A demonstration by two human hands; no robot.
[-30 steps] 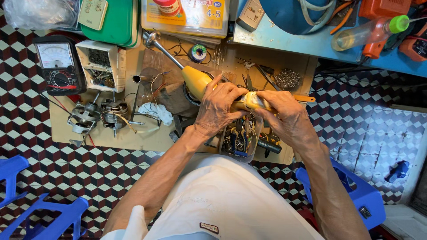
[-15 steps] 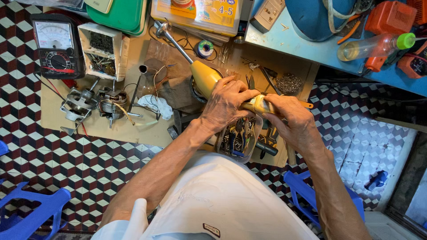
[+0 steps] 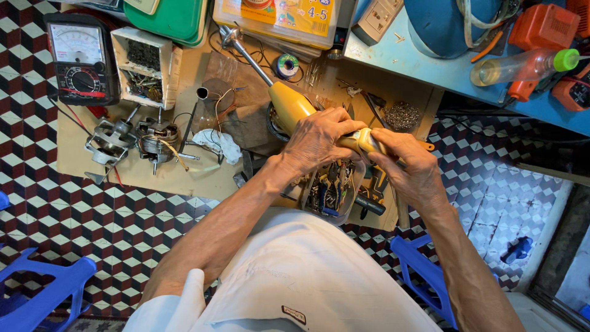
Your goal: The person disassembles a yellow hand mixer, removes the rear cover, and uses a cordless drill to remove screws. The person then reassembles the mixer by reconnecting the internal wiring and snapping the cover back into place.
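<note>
A yellow hand blender (image 3: pixel 289 103) with a long metal shaft (image 3: pixel 246 54) lies slanted over the cardboard work mat (image 3: pixel 80 166). My left hand (image 3: pixel 316 138) wraps around the middle of its yellow body. My right hand (image 3: pixel 410 163) grips the rear end of the handle, fingers closed over it. Just below the hands stands a clear tub of small tools (image 3: pixel 332 190). The part of the blender between my palms is hidden.
An analogue multimeter (image 3: pixel 80 58), a white parts box (image 3: pixel 144 67), two motor cores (image 3: pixel 132 141), a solder spool (image 3: pixel 287 64) and a white rag (image 3: pixel 221 144) lie on the mat. A blue table (image 3: pixel 442 77) with a bottle (image 3: pixel 522 64) is upper right. Blue plastic stools (image 3: pixel 43 292) flank me.
The view has shifted slightly, so the whole scene sits a little lower and to the right. Both hands stay clasped on the blender, with small finger movements only.
</note>
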